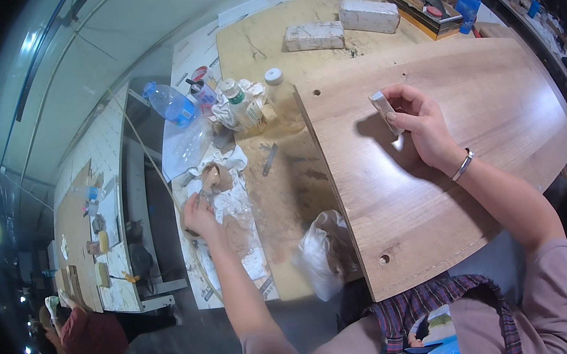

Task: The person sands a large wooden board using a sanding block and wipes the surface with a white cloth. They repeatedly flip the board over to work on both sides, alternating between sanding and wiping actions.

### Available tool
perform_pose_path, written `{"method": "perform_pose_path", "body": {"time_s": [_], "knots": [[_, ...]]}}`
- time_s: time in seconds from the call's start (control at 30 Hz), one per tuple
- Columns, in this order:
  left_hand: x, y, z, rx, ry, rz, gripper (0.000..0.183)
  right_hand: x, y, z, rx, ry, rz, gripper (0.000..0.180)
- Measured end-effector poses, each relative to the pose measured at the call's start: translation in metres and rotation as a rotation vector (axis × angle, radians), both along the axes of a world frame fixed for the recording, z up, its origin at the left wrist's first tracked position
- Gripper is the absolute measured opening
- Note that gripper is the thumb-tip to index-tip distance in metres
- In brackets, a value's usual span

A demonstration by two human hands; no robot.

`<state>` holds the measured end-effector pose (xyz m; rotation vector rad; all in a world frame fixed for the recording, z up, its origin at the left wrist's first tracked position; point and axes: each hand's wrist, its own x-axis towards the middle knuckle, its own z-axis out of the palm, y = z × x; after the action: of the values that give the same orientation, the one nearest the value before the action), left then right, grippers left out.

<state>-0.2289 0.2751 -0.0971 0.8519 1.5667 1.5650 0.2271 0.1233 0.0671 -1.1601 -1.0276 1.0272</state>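
My right hand (420, 121) grips a small pale block (384, 110), possibly a sanding block, just above a wood-grain panel (465, 127). The panel has round holes near its left corners and lies over the worktable. To the left, my left hand (199, 214) pinches a slim tool (203, 190) beside an open cup (216, 177) smeared with brown paste. The tool's far end is too small to make out. Under the cup lie crumpled, stained white sheets (239, 202).
Plastic bottles (283, 96) and a tin (202, 93) stand behind the cup. A flat metal tool (269, 159) lies by the panel's left edge. A white plastic bag (323, 256) hangs at the front. Wrapped blocks (369, 16) and a blue bottle (471, 4) are at the back. A person (90, 332) works at far left.
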Motion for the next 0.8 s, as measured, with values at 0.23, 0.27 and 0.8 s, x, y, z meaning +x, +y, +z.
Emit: {"method": "perform_pose_path", "body": {"time_s": [0.23,0.27,0.8], "knots": [[0.025,0.020,0.004,-0.270,0.924,0.111,0.049,0.004,0.001,-0.006,0.008,-0.005,-0.024,0.036],[0.039,0.005,0.033,-0.381,0.933,0.021,0.054,0.006,0.000,-0.008,0.015,-0.010,-0.047,0.036],[0.107,-0.172,0.086,0.216,0.761,-0.566,0.063,0.003,0.000,0.000,-0.006,0.054,0.016,0.034]]}}
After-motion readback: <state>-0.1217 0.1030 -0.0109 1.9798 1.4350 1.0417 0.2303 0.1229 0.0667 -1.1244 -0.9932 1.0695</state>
